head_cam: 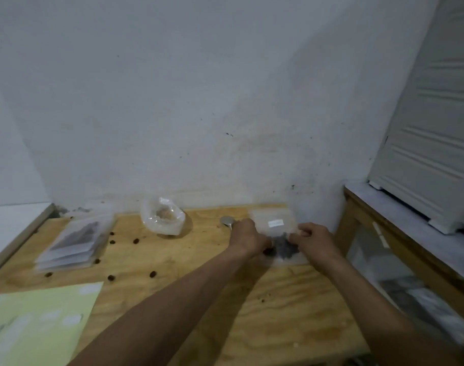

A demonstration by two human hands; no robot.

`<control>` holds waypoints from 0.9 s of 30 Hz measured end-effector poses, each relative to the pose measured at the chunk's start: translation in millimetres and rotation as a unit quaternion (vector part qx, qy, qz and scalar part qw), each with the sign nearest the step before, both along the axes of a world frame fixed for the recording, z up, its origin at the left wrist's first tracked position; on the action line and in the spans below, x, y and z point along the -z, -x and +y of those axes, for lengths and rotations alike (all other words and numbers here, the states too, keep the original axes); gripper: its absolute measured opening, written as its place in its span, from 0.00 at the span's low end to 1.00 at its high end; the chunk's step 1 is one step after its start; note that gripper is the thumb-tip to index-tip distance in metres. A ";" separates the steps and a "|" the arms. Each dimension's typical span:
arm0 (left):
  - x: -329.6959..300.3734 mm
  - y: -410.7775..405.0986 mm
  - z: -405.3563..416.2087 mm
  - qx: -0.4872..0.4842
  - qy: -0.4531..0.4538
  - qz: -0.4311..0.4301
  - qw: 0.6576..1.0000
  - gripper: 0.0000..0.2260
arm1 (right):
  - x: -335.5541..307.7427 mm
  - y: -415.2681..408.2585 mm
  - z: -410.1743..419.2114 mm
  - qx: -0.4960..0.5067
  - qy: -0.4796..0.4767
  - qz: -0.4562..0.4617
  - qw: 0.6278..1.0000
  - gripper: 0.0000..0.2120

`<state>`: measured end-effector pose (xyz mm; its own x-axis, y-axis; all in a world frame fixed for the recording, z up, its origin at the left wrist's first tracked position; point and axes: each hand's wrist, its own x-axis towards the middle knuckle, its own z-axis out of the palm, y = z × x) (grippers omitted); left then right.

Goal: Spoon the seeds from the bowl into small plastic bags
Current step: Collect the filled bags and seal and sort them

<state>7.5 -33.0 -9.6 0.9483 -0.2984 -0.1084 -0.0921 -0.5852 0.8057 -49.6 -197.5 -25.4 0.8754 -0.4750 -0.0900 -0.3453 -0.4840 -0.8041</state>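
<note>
A small clear plastic bag (277, 228) with a white label lies flat on the wooden table (199, 286) near the back right, with dark seeds gathered in its lower part. My left hand (248, 237) pinches the bag's left edge and my right hand (314, 240) pinches its right edge. A metal spoon (227, 221) lies on the table just behind my left hand. The frame is blurred, and no bowl is plainly visible.
A crumpled clear plastic bag (163, 219) with pale contents stands at the back centre. A stack of filled flat bags (75, 244) lies at the left. Loose dark seeds (135, 241) dot the table. A pale green label sheet (38, 320) covers the front left corner. A lower shelf stands at right.
</note>
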 end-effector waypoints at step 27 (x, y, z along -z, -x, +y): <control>-7.3 -6.7 6.4 -0.026 0.028 0.018 0.999 0.23 | -8.7 -18.0 9.8 -0.012 0.150 -0.021 0.988 0.25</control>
<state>14.2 -26.6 -2.3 0.9586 -0.2546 -0.1271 -0.0326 -0.5420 0.8398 -31.5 -187.7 -16.8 0.8863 -0.4547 0.0879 -0.3013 -0.7103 -0.6362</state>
